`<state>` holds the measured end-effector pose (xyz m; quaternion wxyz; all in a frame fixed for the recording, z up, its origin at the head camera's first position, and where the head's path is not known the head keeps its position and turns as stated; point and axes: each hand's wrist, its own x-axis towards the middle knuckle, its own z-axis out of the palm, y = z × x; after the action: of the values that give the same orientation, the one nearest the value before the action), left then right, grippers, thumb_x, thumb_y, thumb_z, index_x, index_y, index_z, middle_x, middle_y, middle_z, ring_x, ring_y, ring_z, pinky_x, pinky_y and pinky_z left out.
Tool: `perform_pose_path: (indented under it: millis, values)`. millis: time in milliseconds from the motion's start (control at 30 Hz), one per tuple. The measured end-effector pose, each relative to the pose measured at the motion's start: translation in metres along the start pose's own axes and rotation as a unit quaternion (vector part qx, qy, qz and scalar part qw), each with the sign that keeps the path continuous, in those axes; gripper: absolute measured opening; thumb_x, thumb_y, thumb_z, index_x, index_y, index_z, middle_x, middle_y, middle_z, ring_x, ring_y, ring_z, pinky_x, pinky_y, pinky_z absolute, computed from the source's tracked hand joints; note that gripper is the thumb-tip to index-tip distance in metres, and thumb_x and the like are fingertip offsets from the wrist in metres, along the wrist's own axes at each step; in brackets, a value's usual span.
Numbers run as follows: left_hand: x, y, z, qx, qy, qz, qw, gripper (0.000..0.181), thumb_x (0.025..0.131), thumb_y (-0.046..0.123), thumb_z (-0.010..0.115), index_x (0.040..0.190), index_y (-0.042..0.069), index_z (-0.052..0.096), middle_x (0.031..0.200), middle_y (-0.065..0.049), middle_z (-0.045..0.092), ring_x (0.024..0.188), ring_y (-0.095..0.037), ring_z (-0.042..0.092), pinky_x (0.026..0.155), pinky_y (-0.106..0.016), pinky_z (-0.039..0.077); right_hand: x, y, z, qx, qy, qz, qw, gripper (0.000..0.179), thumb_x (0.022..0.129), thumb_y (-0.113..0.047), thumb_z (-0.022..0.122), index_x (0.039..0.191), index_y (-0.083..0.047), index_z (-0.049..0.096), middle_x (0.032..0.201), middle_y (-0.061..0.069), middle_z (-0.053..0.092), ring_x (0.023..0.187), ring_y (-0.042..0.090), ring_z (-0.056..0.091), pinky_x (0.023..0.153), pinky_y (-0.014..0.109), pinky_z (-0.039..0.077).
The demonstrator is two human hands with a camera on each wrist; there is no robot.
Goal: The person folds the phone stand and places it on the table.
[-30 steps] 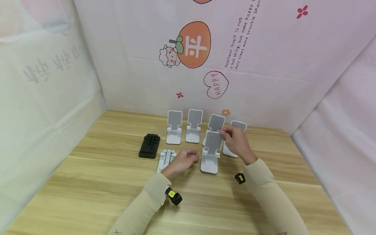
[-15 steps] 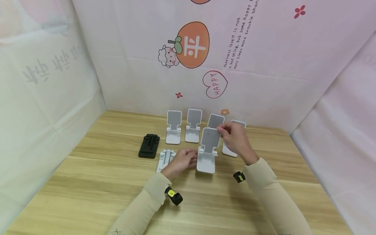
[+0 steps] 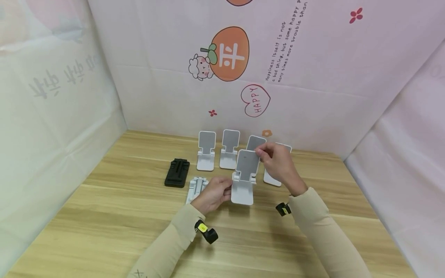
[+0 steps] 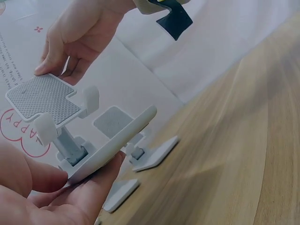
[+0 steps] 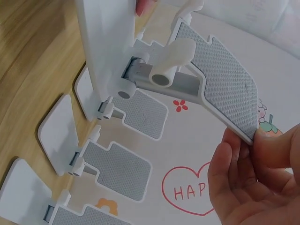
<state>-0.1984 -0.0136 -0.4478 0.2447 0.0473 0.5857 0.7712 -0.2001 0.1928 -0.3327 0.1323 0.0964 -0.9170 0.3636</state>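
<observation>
A white phone stand (image 3: 242, 192) with a grey textured backrest is held up off the wooden table between both hands. My right hand (image 3: 279, 162) pinches the top right corner of the backrest between thumb and fingers. My left hand (image 4: 61, 192) grips the edge of the base, thumb along the side and fingers underneath. The stand is unfolded, its arm (image 5: 173, 82) visible between base and backrest. Just left of my left hand (image 3: 216, 193) lies a folded white phone stand (image 3: 196, 188), partly hidden by that hand.
Several unfolded white phone stands, such as the leftmost stand (image 3: 206, 162), stand in a row along the back of the table (image 3: 114, 193). A folded black phone stand (image 3: 176, 175) lies at the left. A printed cloth (image 3: 167, 85) hangs behind.
The phone stand has been lifted off the table and moved slightly left by my right hand. My left hand, earlier beside it, has taken hold of its base.
</observation>
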Motion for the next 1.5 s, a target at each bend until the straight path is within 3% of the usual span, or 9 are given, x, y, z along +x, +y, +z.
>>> perform_pose_path:
  millis: [133,367,567,733,800,1000,1133,1367,1500]
  values:
    - [0.000,0.001,0.001,-0.004,0.017,0.000,0.9999,0.040,0.113,0.004,0.040,0.144,-0.021,0.047,0.138,-0.038,0.061,0.120,-0.030,0.070,0.101,-0.038,0.062,0.000,0.003,-0.003,0.017,-0.014,-0.008,0.9997,0.022,0.108,-0.016,0.062,0.111,0.001,0.076,0.098,0.016,0.074,0.083,0.023,0.064,0.071,0.020,0.055]
    - [0.002,0.002,0.000,-0.012,0.031,0.000,0.9994,0.038,0.112,0.002,0.042,0.140,-0.021,0.051,0.125,-0.031,0.069,0.093,-0.013,0.070,0.083,-0.024,0.064,-0.002,0.017,-0.007,0.054,-0.055,-0.001,0.9971,0.032,0.110,-0.028,0.059,0.126,-0.004,0.072,0.117,0.014,0.075,0.102,0.029,0.072,0.088,0.031,0.061]
    - [0.001,0.001,-0.002,-0.012,0.025,0.000,0.9996,0.038,0.112,0.002,0.041,0.142,-0.021,0.049,0.131,-0.034,0.067,0.100,-0.016,0.072,0.087,-0.027,0.064,-0.004,0.031,0.001,0.104,-0.099,-0.025,0.9894,0.034,0.104,-0.013,0.067,0.135,0.001,0.067,0.126,0.022,0.074,0.114,0.034,0.074,0.094,0.026,0.060]
    - [0.002,0.001,-0.002,-0.020,0.024,-0.002,0.9995,0.038,0.112,0.002,0.042,0.141,-0.021,0.050,0.114,-0.021,0.071,0.092,-0.011,0.069,0.081,-0.022,0.063,-0.007,0.038,0.010,0.144,-0.105,-0.039,0.9833,0.035,0.100,-0.002,0.068,0.134,0.006,0.066,0.123,0.027,0.074,0.109,0.029,0.075,0.089,0.016,0.058]
    - [0.002,0.002,-0.001,-0.022,0.027,-0.004,0.9994,0.037,0.112,0.002,0.042,0.140,-0.021,0.051,0.111,-0.018,0.071,0.091,-0.011,0.069,0.081,-0.022,0.062,-0.007,0.039,0.013,0.148,-0.096,-0.041,0.9835,0.035,0.100,0.001,0.068,0.134,0.008,0.065,0.121,0.028,0.074,0.108,0.027,0.075,0.088,0.014,0.058]
    - [0.002,0.004,-0.003,-0.027,0.035,-0.009,0.9990,0.039,0.112,0.003,0.042,0.143,-0.019,0.048,0.132,-0.033,0.066,0.108,-0.024,0.074,0.099,-0.038,0.063,-0.008,0.039,0.023,0.141,-0.039,-0.054,0.9877,0.029,0.096,0.008,0.069,0.125,0.008,0.070,0.112,0.028,0.077,0.103,0.033,0.076,0.084,0.014,0.059]
    - [0.002,0.007,-0.004,-0.029,0.038,-0.009,0.9988,0.040,0.112,0.003,0.041,0.146,-0.018,0.047,0.132,-0.031,0.066,0.106,-0.021,0.072,0.102,-0.039,0.061,-0.012,0.037,0.031,0.136,-0.001,-0.057,0.9891,0.025,0.094,0.010,0.070,0.119,0.007,0.073,0.110,0.027,0.078,0.102,0.037,0.076,0.083,0.016,0.061]
    - [0.001,0.008,-0.002,-0.041,0.034,-0.006,0.9986,0.039,0.112,0.004,0.041,0.142,-0.020,0.049,0.131,-0.032,0.066,0.111,-0.026,0.073,0.101,-0.039,0.062,-0.014,0.033,0.043,0.125,0.066,-0.089,0.9859,0.025,0.090,0.016,0.070,0.114,0.009,0.075,0.107,0.027,0.078,0.097,0.041,0.079,0.089,0.042,0.065]
    - [0.000,0.009,-0.001,-0.046,0.035,-0.006,0.9983,0.038,0.113,0.004,0.040,0.139,-0.021,0.051,0.126,-0.029,0.068,0.103,-0.021,0.073,0.100,-0.038,0.062,-0.014,0.034,0.048,0.110,0.102,-0.101,0.9836,0.026,0.089,0.016,0.072,0.112,0.007,0.076,0.107,0.025,0.079,0.097,0.039,0.079,0.088,0.047,0.065]
